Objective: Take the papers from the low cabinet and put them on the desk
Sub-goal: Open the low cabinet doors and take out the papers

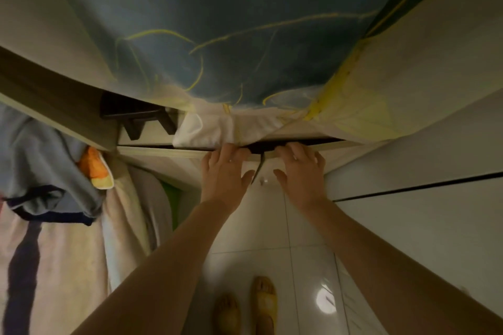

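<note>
Both arms reach fwd and down to a pale cabinet front (pixel 226 155). Left hand (pixel 224 171) and right hand (pixel 300 170) lie side by side, near each other but apart, palms down, fingertips hooked over the top edge where a dark slot (pixel 299 143) opens. Fingers are spread fairly wide, thumbs angled inward; neither hand holds anything loose. A thin dark strap (pixel 258 168) hangs from the slot between the hands, w/ a small round knob (pixel 263 179) just beside its lower end. Papers: can't tell where they are (slot interior is too dark). A blue cloth w/ yellow lines (pixel 245 22) drapes above, white fabric (pixel 206 130) bunched at its lower edge just above the left hand. Clothes hang at left. White tiled floor (pixel 272 226) below, two feet (pixel 245 307) at the bottom.
</note>
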Motion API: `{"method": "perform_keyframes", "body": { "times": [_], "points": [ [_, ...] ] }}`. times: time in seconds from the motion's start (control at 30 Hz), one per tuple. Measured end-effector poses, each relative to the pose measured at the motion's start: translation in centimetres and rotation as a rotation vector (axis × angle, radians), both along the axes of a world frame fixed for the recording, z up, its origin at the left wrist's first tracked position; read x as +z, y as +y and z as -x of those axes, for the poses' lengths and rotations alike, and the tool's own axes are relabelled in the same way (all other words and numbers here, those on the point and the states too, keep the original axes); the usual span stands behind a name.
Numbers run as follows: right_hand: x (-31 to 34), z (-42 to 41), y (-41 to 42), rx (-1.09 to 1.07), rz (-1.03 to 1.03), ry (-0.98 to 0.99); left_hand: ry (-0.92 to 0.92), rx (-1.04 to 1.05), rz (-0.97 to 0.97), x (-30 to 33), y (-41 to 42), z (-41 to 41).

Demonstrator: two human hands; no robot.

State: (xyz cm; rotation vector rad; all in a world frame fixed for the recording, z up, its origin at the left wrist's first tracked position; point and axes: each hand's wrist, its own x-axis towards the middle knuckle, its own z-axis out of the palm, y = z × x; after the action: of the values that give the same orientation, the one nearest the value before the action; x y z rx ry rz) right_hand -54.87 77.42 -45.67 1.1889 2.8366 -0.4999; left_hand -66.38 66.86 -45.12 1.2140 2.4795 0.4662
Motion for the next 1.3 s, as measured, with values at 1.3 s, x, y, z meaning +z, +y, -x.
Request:
{"method": "perform_keyframes", "body": {
  "times": [1.3],
  "points": [
    [2.4, -20.4, -4.1, -0.098, 0.044, -0.379, 0.052, 0.163, 0.438, 1.8, -14.5, -6.0]
  ]
}}
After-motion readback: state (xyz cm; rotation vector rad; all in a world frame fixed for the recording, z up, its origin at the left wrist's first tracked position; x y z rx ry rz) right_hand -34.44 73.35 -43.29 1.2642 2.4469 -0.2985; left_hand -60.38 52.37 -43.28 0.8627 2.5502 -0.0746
